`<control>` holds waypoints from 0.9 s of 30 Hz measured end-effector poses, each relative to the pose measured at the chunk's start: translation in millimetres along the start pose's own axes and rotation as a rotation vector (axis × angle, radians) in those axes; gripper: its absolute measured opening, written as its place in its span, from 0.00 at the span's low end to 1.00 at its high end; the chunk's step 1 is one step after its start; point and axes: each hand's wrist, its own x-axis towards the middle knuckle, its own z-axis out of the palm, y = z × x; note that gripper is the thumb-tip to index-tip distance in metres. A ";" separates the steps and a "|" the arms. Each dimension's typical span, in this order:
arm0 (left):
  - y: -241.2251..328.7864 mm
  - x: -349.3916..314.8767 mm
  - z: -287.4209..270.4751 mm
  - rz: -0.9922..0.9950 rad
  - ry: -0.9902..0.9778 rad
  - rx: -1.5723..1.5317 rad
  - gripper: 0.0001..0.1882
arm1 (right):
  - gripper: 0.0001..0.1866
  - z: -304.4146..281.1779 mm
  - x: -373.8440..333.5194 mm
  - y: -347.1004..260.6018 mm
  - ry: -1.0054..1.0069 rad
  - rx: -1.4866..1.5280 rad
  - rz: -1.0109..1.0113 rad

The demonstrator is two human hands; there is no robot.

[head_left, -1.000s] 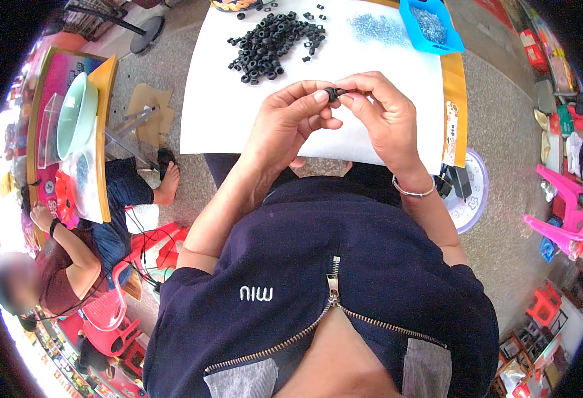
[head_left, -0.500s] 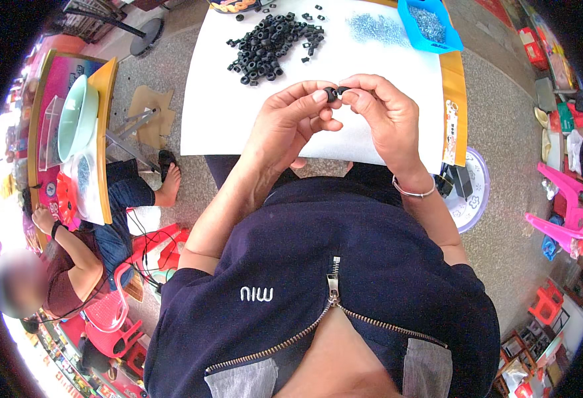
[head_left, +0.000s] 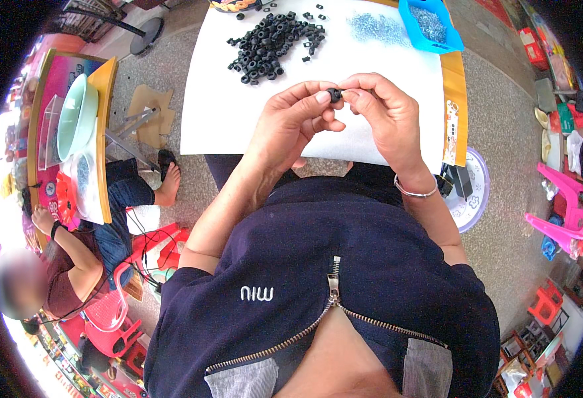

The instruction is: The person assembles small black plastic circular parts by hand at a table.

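Over the near part of the white-covered table (head_left: 218, 126), both my hands meet at the fingertips. My left hand (head_left: 291, 119) pinches a small round black plastic part (head_left: 334, 95) between thumb and index finger. From the other side, my right hand (head_left: 387, 116) is closed in a pinch against that part; a small dark piece sits at its fingertips, mostly hidden. Beyond my hands lies a pile of similar black plastic parts (head_left: 258, 53), with small squarish black pieces (head_left: 313, 41) at its right side.
At the far right a blue tray (head_left: 456, 46) holds small silvery pieces, with a loose scatter of them (head_left: 377, 30) beside it. A pale basin (head_left: 480, 192) stands below the table's right side. Another person (head_left: 72, 265) sits at a left-hand table bearing a green basin (head_left: 79, 116).
The small black piece in my right fingertips has come up against the round part, closing the gap between them. My left hand has shifted very slightly right.
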 end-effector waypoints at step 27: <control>0.8 1.2 -5.1 0.005 0.014 -0.005 0.12 | 0.09 -3.4 3.4 -1.4 -0.035 -0.266 -0.213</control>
